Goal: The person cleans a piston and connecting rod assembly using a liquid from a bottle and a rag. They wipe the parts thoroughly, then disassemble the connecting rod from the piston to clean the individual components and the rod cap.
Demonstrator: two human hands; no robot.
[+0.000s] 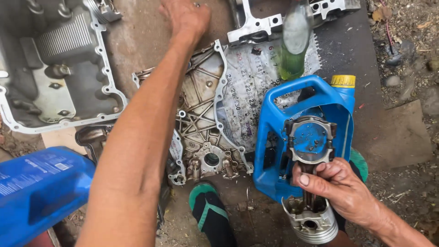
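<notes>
Over the cut-open blue plastic jug (274, 137), the right hand (338, 187) grips a grey metal piston and rod (311, 201), likely so drips land inside. The left hand (185, 16) reaches far beyond the jug; whether it is open or closed, I cannot tell.

The work place is outdoors, on bare brown dirt ground (402, 183). Daylight falls evenly, with no hard shadows. A dark flat mat (347, 55) lies on the dirt. To the right of the mat, the ground has small stones (392, 81), dry leaves (378, 14) and bits of twig. Below the mat sits a flat brown slab (402, 132).
</notes>
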